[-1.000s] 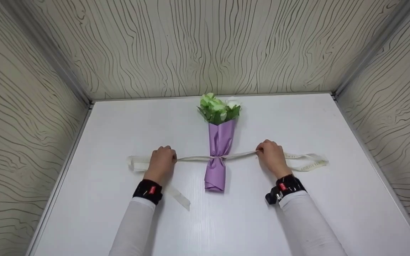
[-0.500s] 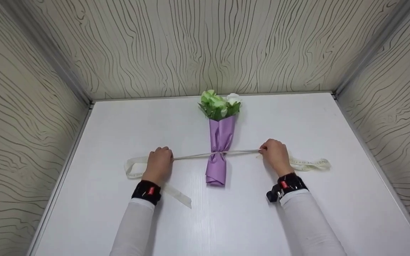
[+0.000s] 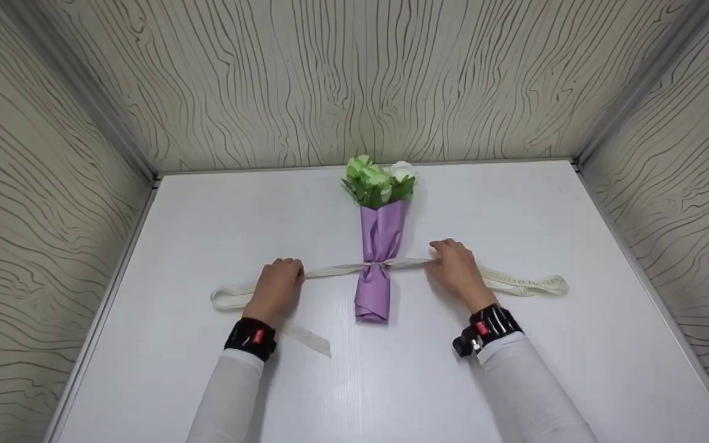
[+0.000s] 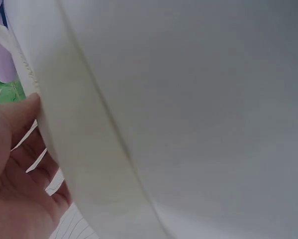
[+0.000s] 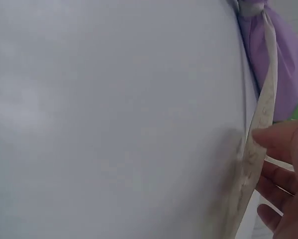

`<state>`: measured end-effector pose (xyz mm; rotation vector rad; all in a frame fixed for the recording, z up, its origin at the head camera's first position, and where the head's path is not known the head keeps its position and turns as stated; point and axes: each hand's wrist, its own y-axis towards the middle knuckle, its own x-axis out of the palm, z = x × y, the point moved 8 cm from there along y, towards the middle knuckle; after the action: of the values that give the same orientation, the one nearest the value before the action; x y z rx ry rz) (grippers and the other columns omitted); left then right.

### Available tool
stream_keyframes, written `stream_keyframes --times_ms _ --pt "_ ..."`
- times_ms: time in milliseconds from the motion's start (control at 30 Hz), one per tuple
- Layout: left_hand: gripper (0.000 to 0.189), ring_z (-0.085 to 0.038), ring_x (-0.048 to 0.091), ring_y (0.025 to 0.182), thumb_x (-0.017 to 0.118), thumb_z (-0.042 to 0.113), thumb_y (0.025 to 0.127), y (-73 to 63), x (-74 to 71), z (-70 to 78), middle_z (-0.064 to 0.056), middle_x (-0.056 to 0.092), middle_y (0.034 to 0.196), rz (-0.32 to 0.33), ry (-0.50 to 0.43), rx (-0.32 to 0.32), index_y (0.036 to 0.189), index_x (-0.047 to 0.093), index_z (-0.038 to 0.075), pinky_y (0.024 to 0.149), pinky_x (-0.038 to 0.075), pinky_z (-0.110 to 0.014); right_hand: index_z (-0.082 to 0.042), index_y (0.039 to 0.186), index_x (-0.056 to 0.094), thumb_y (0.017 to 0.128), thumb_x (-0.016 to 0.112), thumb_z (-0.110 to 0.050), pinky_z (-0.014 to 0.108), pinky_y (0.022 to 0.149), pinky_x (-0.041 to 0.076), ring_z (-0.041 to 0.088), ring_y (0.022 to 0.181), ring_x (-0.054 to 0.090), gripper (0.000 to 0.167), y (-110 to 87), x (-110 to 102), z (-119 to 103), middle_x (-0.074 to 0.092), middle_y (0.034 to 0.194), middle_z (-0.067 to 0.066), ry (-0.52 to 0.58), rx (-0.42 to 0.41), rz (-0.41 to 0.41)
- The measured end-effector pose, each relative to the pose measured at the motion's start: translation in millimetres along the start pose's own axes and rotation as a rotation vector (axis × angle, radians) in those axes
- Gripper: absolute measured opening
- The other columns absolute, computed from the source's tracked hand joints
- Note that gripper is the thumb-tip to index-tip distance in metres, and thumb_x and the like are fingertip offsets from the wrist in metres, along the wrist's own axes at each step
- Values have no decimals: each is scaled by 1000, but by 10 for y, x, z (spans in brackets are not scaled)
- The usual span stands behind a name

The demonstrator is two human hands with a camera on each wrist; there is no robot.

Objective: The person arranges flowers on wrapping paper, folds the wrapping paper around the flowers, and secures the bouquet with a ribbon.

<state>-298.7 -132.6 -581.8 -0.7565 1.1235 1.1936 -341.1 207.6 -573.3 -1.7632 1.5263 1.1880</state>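
Observation:
A bouquet [image 3: 382, 231] of green and white flowers in purple paper lies mid-table, its waist cinched by a cream ribbon [image 3: 336, 271]. To its left, the left hand [image 3: 277, 286] pinches one ribbon length; the left wrist view shows the thumb [image 4: 27, 107] at the ribbon's edge and the other fingers bent. On the other side, the right hand [image 3: 456, 271] loosely holds the opposite length. There, in the right wrist view, the thumb tip rests on the lettered ribbon [image 5: 260, 119], with the fingers behind it. Both ribbon lengths look slightly slack and twisted.
The white table [image 3: 342, 381] runs back to a wood-grain patterned wall [image 3: 354, 80]. Looped ribbon tails lie beyond each hand, and a cut end [image 3: 311, 339] angles toward the front by the left wrist. Black straps with small devices [image 3: 493, 326] circle both wrists.
The ribbon was pulled tight and straight half a second ago and is looser now. Its bouquet shifted slightly away from the person. The right hand has moved inward, toward the bouquet.

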Motion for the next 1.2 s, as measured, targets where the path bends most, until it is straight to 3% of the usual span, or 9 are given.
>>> stream_keyframes --times_ms 167,333,467,667,800,967,1100,1200 --pt "5 -25 57 84 65 12 94 9 8 29 -2 61 83 11 -37 -9 90 65 10 79 45 -41 -5 141 50 84 76 -43 55 104 34 41 124 46 73 20 162 -495 48 138 21 68 -93 -27" --pt "5 -24 58 84 63 12 95 5 -4 27 -2 62 84 11 -72 -36 92 66 9 79 45 -40 -18 148 45 80 72 -59 59 107 29 47 134 34 84 61 339 -800 29 151 27 47 -74 -86" --pt "5 -25 61 84 62 9 94 6 -3 7 -3 65 87 17 -92 -43 96 67 8 80 47 -41 -25 150 43 77 71 -65 62 108 26 51 136 29 87 82 477 -829 14 157 28 43 -26 -160" --pt "9 -26 63 86 61 4 93 -9 -14 -45 -5 67 89 22 -92 -39 97 68 7 81 48 -42 -26 149 45 75 75 -62 61 102 36 53 129 38 88 19 513 -797 4 161 19 100 -17 -230" --pt "6 -25 61 83 63 9 93 -32 -26 -88 -2 64 86 3 -131 -80 93 69 8 82 46 -42 -28 148 46 74 76 -62 61 99 38 53 127 41 87 -42 501 -812 5 162 18 109 -31 -241" --pt "13 -19 59 81 68 23 92 -17 9 -51 2 61 82 -49 -160 -84 91 70 10 85 45 -45 -27 146 48 73 76 -62 60 97 41 52 123 45 85 -110 480 -847 10 160 22 96 -65 -227" --pt "13 -19 57 81 72 21 90 8 52 22 2 59 82 -93 -129 -55 96 71 9 88 43 -46 -28 148 44 75 73 -65 61 97 41 52 123 46 87 -133 478 -847 9 160 22 105 -80 -246" --pt "13 -20 57 82 73 17 89 17 70 64 1 60 83 -115 -110 -51 97 70 7 88 42 -45 -25 152 38 82 70 -59 62 98 40 51 122 47 84 -127 424 -802 15 159 22 136 -92 -239"
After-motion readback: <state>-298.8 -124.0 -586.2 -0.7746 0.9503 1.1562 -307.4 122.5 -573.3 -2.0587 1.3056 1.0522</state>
